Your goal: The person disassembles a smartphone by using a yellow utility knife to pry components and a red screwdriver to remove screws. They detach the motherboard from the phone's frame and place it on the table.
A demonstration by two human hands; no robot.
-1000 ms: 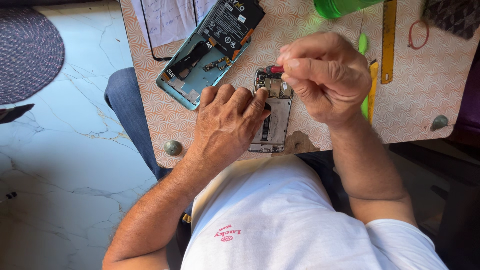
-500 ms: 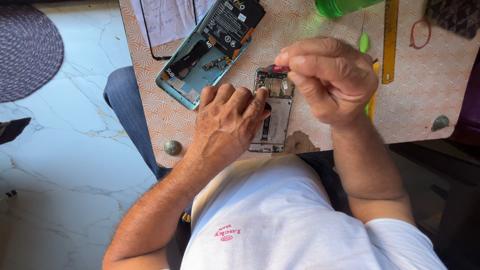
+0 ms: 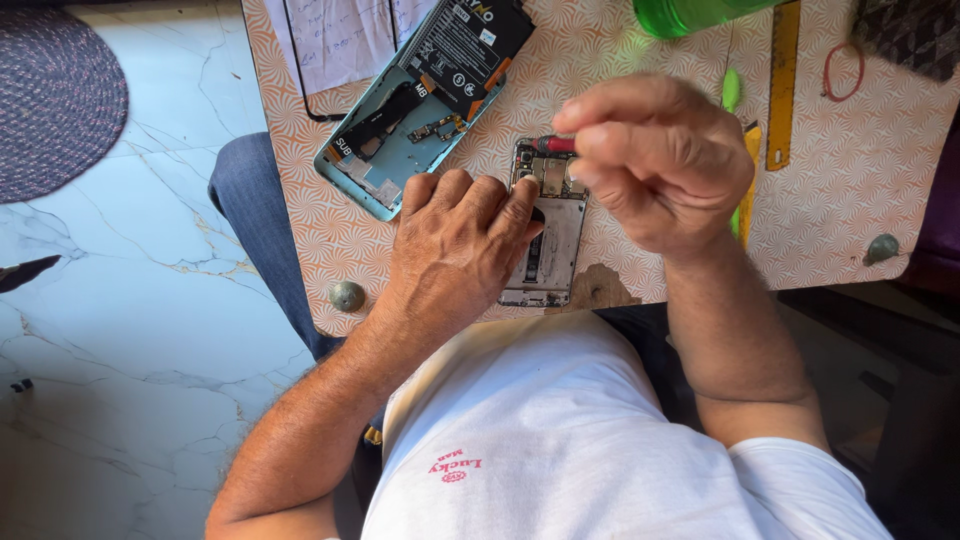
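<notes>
**Screwdriver at the top of the opened phone**

Patterned counter (image 3: 640, 60) fills the upper view, with pale marble floor (image 3: 120, 330) to one side and your lap below its edge. Your left hand (image 3: 455, 250) lies flat on the phone (image 3: 552, 250), fingers (image 3: 520, 200) spread and pressed down to pin it near the counter's front edge. Your right hand (image 3: 650, 160) hovers over the phone's top end, fingers pinched together on a red-handled screwdriver (image 3: 555, 144) whose tip meets the board there. The step in hand looks like working a small screw at the camera end. Your next move likely calls for a steady, upright tip and light turning, while the left hand keeps the phone from sliding.

A second opened phone (image 3: 390, 160) with a black battery (image 3: 465, 45) lies just beyond your left hand. A yellow ruler (image 3: 782, 90), a red band (image 3: 842, 72) and a green bottle (image 3: 690, 15) sit farther back.
</notes>
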